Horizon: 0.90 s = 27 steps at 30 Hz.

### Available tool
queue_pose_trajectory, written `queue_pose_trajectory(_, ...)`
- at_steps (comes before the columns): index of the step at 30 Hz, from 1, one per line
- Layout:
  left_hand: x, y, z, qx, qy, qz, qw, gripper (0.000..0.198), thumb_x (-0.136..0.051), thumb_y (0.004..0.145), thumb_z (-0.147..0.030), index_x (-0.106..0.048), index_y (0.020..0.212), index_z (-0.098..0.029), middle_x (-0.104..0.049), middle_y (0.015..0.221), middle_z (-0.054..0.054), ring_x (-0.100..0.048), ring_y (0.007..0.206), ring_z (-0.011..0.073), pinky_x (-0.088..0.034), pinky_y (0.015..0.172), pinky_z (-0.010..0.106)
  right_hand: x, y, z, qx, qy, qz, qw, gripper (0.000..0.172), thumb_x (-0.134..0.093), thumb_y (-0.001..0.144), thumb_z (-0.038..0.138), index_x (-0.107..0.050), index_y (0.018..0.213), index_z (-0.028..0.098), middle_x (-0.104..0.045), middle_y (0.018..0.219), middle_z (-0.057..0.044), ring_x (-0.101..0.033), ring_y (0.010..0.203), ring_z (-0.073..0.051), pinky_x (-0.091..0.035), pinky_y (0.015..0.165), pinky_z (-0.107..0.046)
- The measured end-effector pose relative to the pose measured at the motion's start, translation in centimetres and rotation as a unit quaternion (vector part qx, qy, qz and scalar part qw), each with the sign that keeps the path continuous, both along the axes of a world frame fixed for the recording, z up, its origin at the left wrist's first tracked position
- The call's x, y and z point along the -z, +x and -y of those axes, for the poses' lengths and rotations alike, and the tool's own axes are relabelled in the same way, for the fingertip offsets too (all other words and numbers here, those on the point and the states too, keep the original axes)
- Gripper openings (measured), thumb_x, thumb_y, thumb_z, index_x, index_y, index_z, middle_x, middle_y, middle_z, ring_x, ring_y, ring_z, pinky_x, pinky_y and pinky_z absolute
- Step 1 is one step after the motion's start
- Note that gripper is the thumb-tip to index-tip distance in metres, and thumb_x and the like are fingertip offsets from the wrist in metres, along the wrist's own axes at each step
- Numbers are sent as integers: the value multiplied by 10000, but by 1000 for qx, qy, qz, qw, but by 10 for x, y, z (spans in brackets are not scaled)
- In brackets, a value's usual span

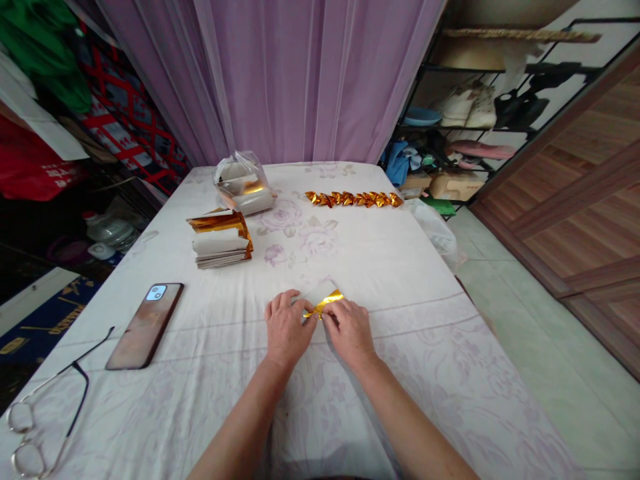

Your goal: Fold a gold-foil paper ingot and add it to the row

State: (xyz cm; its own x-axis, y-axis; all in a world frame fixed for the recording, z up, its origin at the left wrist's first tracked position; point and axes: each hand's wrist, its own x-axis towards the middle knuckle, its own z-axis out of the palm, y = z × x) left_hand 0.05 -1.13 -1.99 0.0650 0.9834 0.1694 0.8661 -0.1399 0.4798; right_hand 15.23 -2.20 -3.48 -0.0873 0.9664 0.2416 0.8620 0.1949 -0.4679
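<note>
A sheet of gold foil paper, partly folded over, lies on the table in front of me, its pale side showing at the far corner. My left hand pinches its left end between thumb and fingers. On the near right edge, my right hand presses thumb and fingertips together on the same paper. Both hands nearly meet at the thumbs. Farther off, a row of folded gold paper pieces stretches across the table. To the left stands a stack of gold and white paper.
A clear plastic bag with paper rolls sits behind the stack. On the left lie a phone and a pair of glasses. The floral tablecloth covers the table; a purple curtain hangs behind, and a shoe rack stands right.
</note>
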Motion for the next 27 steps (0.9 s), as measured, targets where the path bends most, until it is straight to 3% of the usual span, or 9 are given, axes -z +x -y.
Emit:
queue_pose_trajectory(17,7,-14,-5,28,-4,11,1000,279,-602,802,-115,-763,873,-332,-659,1216,30,-579,1144,267,-451,984,477,-3,-6,1,28,8,18,999,52,-638,879,257,-634,847,217,-669,848,-23,-579,834,-193,-284,717,-302)
queue_pose_trajectory(27,-1,-11,-4,27,-15,5,1000,290,-584,811,-98,-755,879,-322,-659,1223,30,-576,1150,267,-428,977,471,2,5,-2,-13,-2,-48,999,113,-600,838,113,-625,836,223,-691,842,15,-611,861,-170,-321,749,-287)
